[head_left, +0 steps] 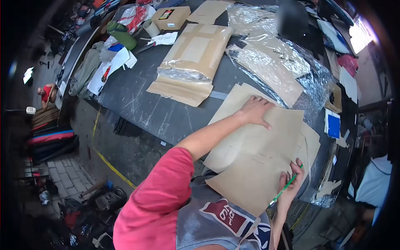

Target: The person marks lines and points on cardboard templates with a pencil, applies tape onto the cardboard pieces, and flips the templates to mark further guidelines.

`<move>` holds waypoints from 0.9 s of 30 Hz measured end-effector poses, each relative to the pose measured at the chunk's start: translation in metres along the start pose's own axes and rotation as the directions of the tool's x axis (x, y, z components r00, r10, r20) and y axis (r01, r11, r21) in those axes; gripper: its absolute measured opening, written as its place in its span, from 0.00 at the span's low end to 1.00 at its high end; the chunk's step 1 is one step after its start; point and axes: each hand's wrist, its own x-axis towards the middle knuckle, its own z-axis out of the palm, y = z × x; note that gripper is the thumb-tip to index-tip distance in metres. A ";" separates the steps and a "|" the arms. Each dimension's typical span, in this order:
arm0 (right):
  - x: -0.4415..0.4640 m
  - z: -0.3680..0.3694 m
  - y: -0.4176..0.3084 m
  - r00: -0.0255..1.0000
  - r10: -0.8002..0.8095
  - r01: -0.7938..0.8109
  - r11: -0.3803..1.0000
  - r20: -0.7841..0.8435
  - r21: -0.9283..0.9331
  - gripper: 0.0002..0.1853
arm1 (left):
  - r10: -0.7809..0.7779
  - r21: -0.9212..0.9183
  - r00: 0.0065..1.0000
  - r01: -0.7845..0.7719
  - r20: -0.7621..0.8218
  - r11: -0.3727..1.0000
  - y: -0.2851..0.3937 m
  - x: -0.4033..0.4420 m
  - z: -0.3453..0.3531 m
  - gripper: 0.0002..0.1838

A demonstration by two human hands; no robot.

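My left hand (pixel 256 111) lies on a brown paper sheet (pixel 262 166), fingers spread and pressing on its upper part. The sheet's lower edge hangs past the table's edge, against my grey and red shirt. In my right hand (pixel 293 183) is a slim green pen (pixel 286 189), its light end pointing down and left; the fingers are closed around it beside the sheet's right edge. Beneath the top sheet are more brown paper pieces (pixel 227 110), partly hidden, one with a curved line near its right edge.
A taped brown paper package (pixel 196 52) lies on the dark table (pixel 146 106). Clear plastic film (pixel 316 87) covers brown pieces at the back right. A green bottle (pixel 121 35), scissors (pixel 146 46) and a cardboard box (pixel 171 17) are at the far left. Another person (pixel 48 93) sits at left.
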 end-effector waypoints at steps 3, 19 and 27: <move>0.024 -0.040 0.058 0.981 0.188 -0.148 0.880 -0.046 0.451 0.22 | -0.014 -0.110 0.981 -0.007 -0.191 0.994 -0.021 0.010 0.018 0.49; 0.170 -0.113 0.044 0.874 0.011 0.133 0.956 -0.485 0.262 0.17 | 0.102 -0.024 0.987 -0.106 -0.122 0.994 -0.057 0.034 0.008 0.35; 0.299 -0.056 0.080 0.778 0.033 0.167 0.952 -0.628 0.256 0.22 | 0.132 0.037 0.988 -0.129 -0.078 0.991 -0.044 0.066 0.003 0.48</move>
